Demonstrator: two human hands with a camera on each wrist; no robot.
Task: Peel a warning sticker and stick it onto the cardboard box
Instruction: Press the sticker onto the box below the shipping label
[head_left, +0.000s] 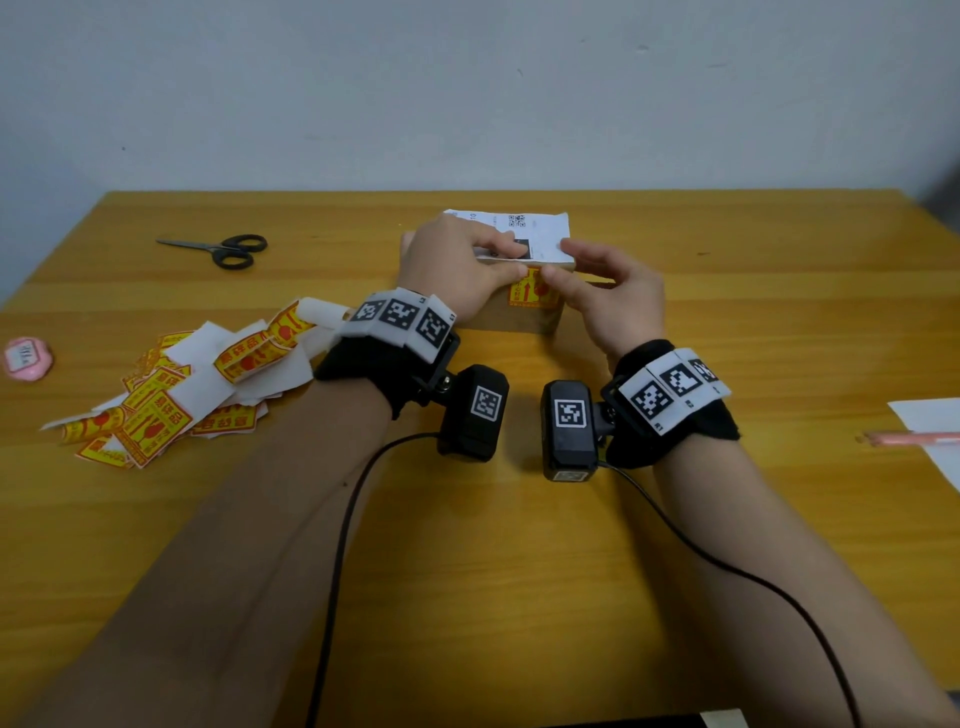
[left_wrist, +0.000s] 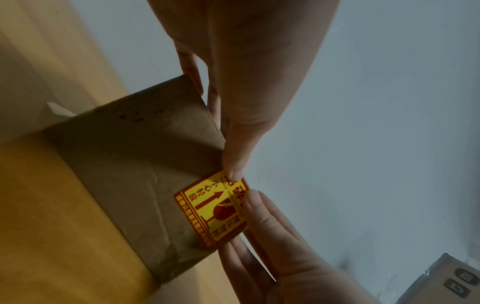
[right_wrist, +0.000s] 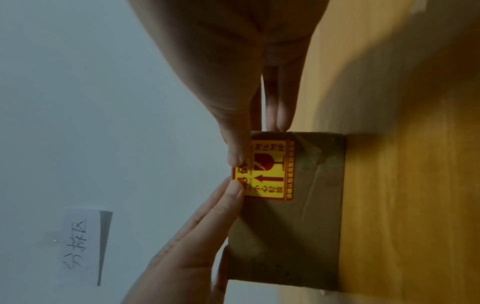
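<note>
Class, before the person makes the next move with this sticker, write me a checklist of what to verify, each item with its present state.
1. Warning sticker on the cardboard box, near face: ok.
2. Its arrow points up: ok.
3. Left hand and right hand press thumbs on its top edge: ok.
4. Top edge stuck flat: cannot tell, thumbs cover it.
5. Box flat on the table: ok.

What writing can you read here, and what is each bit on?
"小心轻放": warning sticker on the cardboard box.
"易碎品": loose stickers in the pile.
"分拣区": handwritten white sign.
Too small to read: the shipping label print, beside its QR code.
</note>
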